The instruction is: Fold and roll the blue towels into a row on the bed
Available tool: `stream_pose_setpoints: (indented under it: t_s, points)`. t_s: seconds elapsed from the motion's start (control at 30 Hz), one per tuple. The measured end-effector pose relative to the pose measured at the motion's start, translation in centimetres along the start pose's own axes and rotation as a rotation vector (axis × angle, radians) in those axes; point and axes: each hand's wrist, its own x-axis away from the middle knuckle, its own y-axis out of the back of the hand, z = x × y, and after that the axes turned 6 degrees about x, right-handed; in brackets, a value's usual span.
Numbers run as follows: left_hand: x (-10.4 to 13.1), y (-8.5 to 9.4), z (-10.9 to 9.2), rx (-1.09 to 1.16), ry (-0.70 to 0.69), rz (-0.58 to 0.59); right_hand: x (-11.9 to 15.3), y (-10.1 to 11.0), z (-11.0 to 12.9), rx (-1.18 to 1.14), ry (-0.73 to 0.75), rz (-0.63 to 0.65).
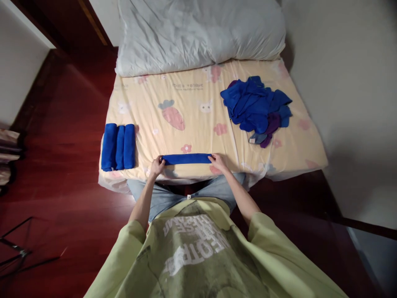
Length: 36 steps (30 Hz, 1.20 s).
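A narrow folded strip of blue cloth (187, 159) lies stretched sideways at the near edge of the bed. Its left end is pinched by my left hand (157, 166), and its right end is between the closed fingers of my right hand (217, 162). To the left, several blue cloth rolls (119, 147) lie side by side, touching each other. A loose heap of crumpled blue cloths (252, 103), with some purple and grey-blue pieces among them, rests on the right side of the bed.
The bed (149, 103) has a cream sheet with carrot and rabbit prints. Across its far end lies a grey-white quilt (198, 35). A black metal stand (22, 251) is on the red floor at lower left. A wall runs along the right.
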Motion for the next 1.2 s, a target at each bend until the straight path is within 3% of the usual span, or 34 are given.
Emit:
stream_pose_setpoints:
  t_s: [0.3, 0.4, 0.47, 0.6, 0.77, 1.0, 1.2]
  points:
    - [0.3, -1.2, -0.7, -0.125, 0.014, -0.109, 0.3, 0.1, 1.6, 0.036, -0.064, -0.029]
    - [1.0, -1.5, -1.1, -0.181, -0.089, -0.202, 1.1, 0.3, 2.0, 0.098, -0.002, -0.103]
    - [1.6, -1.3, -1.5, -0.233, -0.195, -0.230, 1.7, 0.5, 2.4, 0.183, 0.120, -0.164]
    - [2.3, -0.6, -2.0, -0.286, -0.374, -0.064, 2.8, 0.7, 3.0, 0.356, 0.361, -0.131]
    - [2.5, -0.3, -1.6, -0.310, -0.424, 0.029, 3.1, 0.8, 2.8, 0.428, 0.397, -0.075]
    - [1.9, -1.0, -1.3, -0.436, -0.469, 0.003, 2.6, 0.6, 3.2, 0.603, 0.440, -0.022]
    - [1.2, 0.8, -2.2, -0.589, -0.574, 0.011, 1.6, 1.9, 3.7, 0.741, 0.472, 0.003]
